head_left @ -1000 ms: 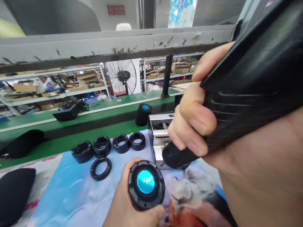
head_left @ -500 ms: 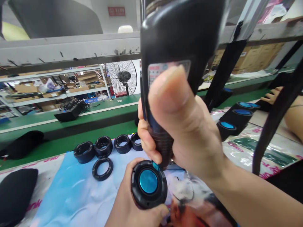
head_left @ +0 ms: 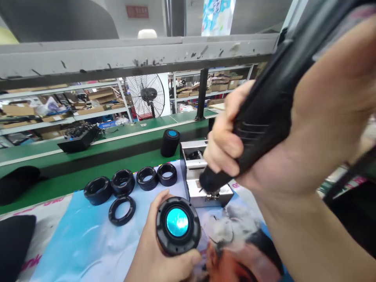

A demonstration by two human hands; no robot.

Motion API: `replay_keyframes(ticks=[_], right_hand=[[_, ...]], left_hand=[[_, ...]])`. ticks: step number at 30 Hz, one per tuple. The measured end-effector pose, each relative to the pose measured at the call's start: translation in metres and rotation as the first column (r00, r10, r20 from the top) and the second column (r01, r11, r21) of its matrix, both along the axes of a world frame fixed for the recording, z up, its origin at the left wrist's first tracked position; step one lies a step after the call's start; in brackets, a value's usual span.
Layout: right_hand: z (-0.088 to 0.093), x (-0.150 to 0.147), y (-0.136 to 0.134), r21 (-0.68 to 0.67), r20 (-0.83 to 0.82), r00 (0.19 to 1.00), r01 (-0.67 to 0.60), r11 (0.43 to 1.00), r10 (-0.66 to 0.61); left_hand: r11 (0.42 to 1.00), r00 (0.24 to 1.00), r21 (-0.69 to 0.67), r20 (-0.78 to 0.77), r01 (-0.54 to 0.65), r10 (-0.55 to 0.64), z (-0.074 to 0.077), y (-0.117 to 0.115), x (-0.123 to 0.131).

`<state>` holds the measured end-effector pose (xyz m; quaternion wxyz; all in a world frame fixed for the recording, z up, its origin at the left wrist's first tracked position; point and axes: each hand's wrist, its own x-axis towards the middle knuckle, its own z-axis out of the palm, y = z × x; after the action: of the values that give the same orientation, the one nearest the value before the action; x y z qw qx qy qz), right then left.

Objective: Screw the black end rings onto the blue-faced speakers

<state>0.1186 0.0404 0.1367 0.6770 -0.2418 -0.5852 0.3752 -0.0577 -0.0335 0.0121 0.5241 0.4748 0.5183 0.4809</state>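
My left hand [head_left: 155, 254] is wrapped around a round black speaker [head_left: 178, 226] with a shiny blue centre, holding it face up at the bottom middle. My right hand [head_left: 235, 145] grips a black electric screwdriver [head_left: 264, 113] that slants down from the upper right. The screwdriver's tip sits over a small silver metal box [head_left: 199, 184] on the bench, to the right of and above the speaker. The tip is apart from the speaker.
Several black rings [head_left: 123, 188] lie in a row on the printed blue sheet [head_left: 73, 243], left of the box. A black cylinder speaker [head_left: 170, 143] stands on the green conveyor [head_left: 58, 156]. A grey frame rail [head_left: 117, 58] crosses overhead. Shelves and a fan [head_left: 145, 96] stand behind.
The screwdriver stood upright with its tip on the speaker's rim half a second ago. It has swung away to the right and now slants over the silver box.
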Motion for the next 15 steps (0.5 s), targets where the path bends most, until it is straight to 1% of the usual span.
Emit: replay_keyframes(ticks=[1,3,5,8,10,12,15], right_hand=[[-0.007,0.006,0.004,-0.013,-0.035,0.999,-0.013,1.000,0.012],[-0.024,0.015,0.013,-0.066,-0.090,0.996,0.007,0.998,-0.013],[-0.043,0.020,0.021,-0.115,-0.103,0.993,0.043,0.992,-0.055],[-0.065,0.022,0.030,-0.127,-0.104,0.993,0.046,0.991,-0.060],[-0.073,0.021,0.032,-0.140,-0.098,0.994,0.037,0.989,-0.051],[-0.075,0.021,0.033,-0.155,-0.096,0.994,0.028,0.988,-0.043],[-0.068,0.022,0.031,-0.200,-0.094,0.995,-0.002,0.980,-0.017]], left_hand=[[1.000,1.000,-0.013,0.000,-0.017,0.017,0.001,-0.001,0.001],[0.999,1.000,-0.039,0.004,-0.025,0.026,0.005,-0.002,0.003],[0.998,1.000,-0.060,0.015,-0.018,0.019,0.007,-0.002,0.005],[0.997,0.999,-0.078,0.038,0.001,0.002,0.009,-0.001,0.005],[0.996,0.998,-0.086,0.056,0.014,-0.010,0.008,-0.001,0.004],[0.996,0.998,-0.087,0.061,0.025,-0.020,0.006,0.000,0.002],[0.999,0.998,-0.041,0.059,0.028,-0.025,0.003,0.001,0.000]])
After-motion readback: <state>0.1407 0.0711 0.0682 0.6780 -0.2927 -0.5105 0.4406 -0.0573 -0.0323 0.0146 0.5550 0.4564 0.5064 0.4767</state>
